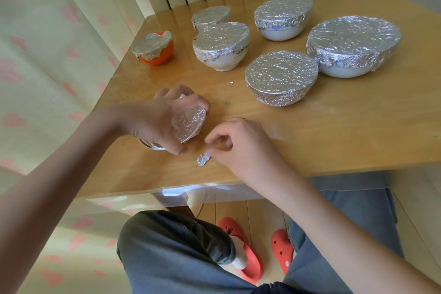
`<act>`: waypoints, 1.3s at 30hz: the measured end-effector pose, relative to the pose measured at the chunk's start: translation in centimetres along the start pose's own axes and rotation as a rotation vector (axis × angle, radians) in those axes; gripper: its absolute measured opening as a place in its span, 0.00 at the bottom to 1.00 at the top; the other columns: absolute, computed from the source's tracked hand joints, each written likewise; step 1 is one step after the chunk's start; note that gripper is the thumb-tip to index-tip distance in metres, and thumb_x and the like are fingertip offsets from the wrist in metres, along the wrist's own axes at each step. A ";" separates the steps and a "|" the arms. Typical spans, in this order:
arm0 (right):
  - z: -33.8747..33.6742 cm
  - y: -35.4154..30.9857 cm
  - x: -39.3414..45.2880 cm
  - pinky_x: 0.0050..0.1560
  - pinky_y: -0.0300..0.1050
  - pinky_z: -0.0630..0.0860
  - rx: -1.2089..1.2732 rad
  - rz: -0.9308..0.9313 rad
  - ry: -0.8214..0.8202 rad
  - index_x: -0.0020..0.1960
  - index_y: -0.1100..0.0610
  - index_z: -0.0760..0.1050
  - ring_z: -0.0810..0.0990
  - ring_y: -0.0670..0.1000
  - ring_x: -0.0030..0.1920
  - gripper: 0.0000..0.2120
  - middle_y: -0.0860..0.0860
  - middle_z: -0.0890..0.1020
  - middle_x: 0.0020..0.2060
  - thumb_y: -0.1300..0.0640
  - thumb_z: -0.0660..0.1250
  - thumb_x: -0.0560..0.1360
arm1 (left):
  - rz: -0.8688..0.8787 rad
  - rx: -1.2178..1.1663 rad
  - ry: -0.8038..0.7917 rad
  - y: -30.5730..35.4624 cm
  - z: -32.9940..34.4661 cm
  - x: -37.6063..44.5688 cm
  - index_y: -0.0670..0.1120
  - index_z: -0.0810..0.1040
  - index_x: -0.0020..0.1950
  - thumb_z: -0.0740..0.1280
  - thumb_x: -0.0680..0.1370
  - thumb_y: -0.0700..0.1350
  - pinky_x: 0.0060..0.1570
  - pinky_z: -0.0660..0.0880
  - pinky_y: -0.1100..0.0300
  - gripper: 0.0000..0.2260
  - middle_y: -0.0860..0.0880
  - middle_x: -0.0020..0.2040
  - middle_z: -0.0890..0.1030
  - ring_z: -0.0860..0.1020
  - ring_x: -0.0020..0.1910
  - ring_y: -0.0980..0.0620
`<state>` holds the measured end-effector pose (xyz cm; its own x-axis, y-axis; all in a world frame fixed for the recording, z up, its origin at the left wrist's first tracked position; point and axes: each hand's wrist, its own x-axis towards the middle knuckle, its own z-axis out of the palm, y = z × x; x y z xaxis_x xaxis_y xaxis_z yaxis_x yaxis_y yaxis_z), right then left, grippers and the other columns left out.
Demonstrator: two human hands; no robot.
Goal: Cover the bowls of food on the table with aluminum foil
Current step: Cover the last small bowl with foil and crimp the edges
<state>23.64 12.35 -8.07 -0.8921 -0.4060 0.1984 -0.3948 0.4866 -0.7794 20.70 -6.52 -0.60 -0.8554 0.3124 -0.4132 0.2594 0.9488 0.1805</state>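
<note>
Right hand [238, 143]: nearest the worktop's front edge, fingers curled, thumb and forefinger tips pinching a small crumpled foil scrap [203, 159].
Left hand [164, 117]: grip wrapped over a small foil-covered bowl [188, 124], fingers closed round its rim; the bowl sits tilted on the worktop, foil face turned toward the right hand.
Small bowl, look: the foil is wrinkled and pressed flat across the mouth; only a sliver of pale rim shows under the wrist, the rest is hidden by the palm.
Worktop [334, 131]: glossy light wood, with a tiny foil fleck [230, 83] lying between the hands and the bowls beyond.
Middle row: a white bowl [281, 79] with foil drawn smooth over its top and crimped down the sides; left of it a taller white bowl [220, 46] bearing a label too blurred to read.
Orange bowl [154, 48]: at the left edge, foil loosely folded over its top.
Large bowl [353, 45]: at the right, its foil showing a seam.
Far row: two more foil-topped bowls [282, 19], [210, 16]; the left one is partly hidden behind the taller bowl.
Contents: every bowl's food is concealed.
</note>
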 end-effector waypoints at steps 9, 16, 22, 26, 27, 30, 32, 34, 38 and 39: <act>1.1 -2.0 1.4 0.46 0.50 0.80 0.460 0.207 0.101 0.30 0.48 0.77 0.83 0.52 0.37 0.14 0.51 0.83 0.30 0.58 0.70 0.73 | 0.009 -0.133 0.072 -0.5 0.2 -0.5 0.72 0.63 0.56 0.69 0.52 0.61 0.61 0.66 0.52 0.33 0.63 0.59 0.60 0.61 0.65 0.51; 1.0 -3.2 0.2 0.29 0.44 0.61 0.092 0.046 -0.016 0.29 0.55 0.61 0.63 0.52 0.29 0.16 0.50 0.66 0.26 0.65 0.57 0.75 | -0.021 -0.122 0.088 -0.2 0.6 -0.4 0.73 0.63 0.56 0.72 0.58 0.55 0.55 0.70 0.55 0.31 0.62 0.60 0.59 0.61 0.64 0.52; 1.2 -3.3 0.3 0.42 0.48 0.74 0.316 0.234 -0.165 0.48 0.60 0.73 0.79 0.58 0.44 0.11 0.54 0.76 0.39 0.64 0.53 0.75 | -0.092 -0.055 0.076 0.4 0.6 0.1 0.72 0.61 0.60 0.76 0.66 0.51 0.54 0.63 0.55 0.32 0.60 0.63 0.58 0.58 0.63 0.52; -0.3 -2.2 1.0 0.64 0.54 0.72 0.569 0.421 -0.081 0.67 0.63 0.68 0.80 0.54 0.51 0.19 0.56 0.76 0.61 0.66 0.56 0.78 | -0.091 0.003 -0.018 0.0 0.3 -0.2 0.76 0.53 0.66 0.77 0.60 0.65 0.67 0.60 0.47 0.43 0.61 0.73 0.52 0.52 0.74 0.50; -0.5 -1.9 1.2 0.66 0.52 0.71 0.639 0.439 -0.055 0.71 0.61 0.66 0.79 0.50 0.53 0.21 0.54 0.75 0.63 0.66 0.56 0.78 | -0.091 0.014 -0.019 -0.4 0.2 -0.6 0.78 0.46 0.69 0.73 0.56 0.73 0.72 0.52 0.40 0.49 0.61 0.77 0.47 0.45 0.78 0.50; -0.3 -1.4 2.3 0.69 0.51 0.67 0.774 0.475 0.029 0.71 0.57 0.67 0.73 0.50 0.65 0.21 0.51 0.73 0.66 0.62 0.58 0.78 | -0.026 -0.249 0.256 -2.0 0.7 -1.8 0.77 0.39 0.71 0.56 0.59 0.83 0.74 0.38 0.38 0.45 0.62 0.79 0.39 0.35 0.77 0.56; 0.4 -1.6 3.2 0.70 0.51 0.66 0.831 0.518 0.052 0.69 0.55 0.68 0.72 0.50 0.65 0.21 0.50 0.73 0.65 0.57 0.61 0.76 | -0.033 -0.556 0.630 -3.2 2.2 -2.0 0.66 0.47 0.78 0.50 0.71 0.77 0.77 0.43 0.47 0.38 0.62 0.79 0.48 0.44 0.78 0.60; 1.3 -2.4 4.0 0.68 0.53 0.68 0.845 0.542 0.025 0.67 0.54 0.70 0.73 0.50 0.63 0.26 0.49 0.76 0.62 0.51 0.62 0.69 | -0.213 -0.903 0.894 -3.6 4.6 -1.7 0.55 0.53 0.80 0.48 0.75 0.71 0.76 0.48 0.56 0.37 0.58 0.79 0.55 0.53 0.75 0.63; 2.7 -3.6 4.5 0.66 0.61 0.68 0.918 0.560 0.008 0.55 0.62 0.72 0.73 0.50 0.49 0.17 0.61 0.78 0.56 0.53 0.58 0.71 | -0.372 -1.568 0.927 -1.9 7.8 -0.6 0.47 0.62 0.78 0.47 0.82 0.65 0.73 0.62 0.53 0.31 0.51 0.72 0.71 0.69 0.71 0.52; 3.0 -3.6 4.6 0.66 0.59 0.69 0.940 0.573 0.015 0.53 0.61 0.73 0.75 0.52 0.50 0.13 0.61 0.77 0.57 0.55 0.58 0.74 | -0.361 -1.651 0.926 -1.5 7.9 -0.4 0.47 0.66 0.76 0.47 0.82 0.63 0.70 0.66 0.52 0.29 0.50 0.67 0.76 0.74 0.66 0.50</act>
<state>21.60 6.41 -6.07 -0.8947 -0.2955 -0.3351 0.3978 -0.1856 -0.8985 24.23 -7.70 -7.78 -0.8429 -0.5040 -0.1883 -0.0996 -0.1977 0.9752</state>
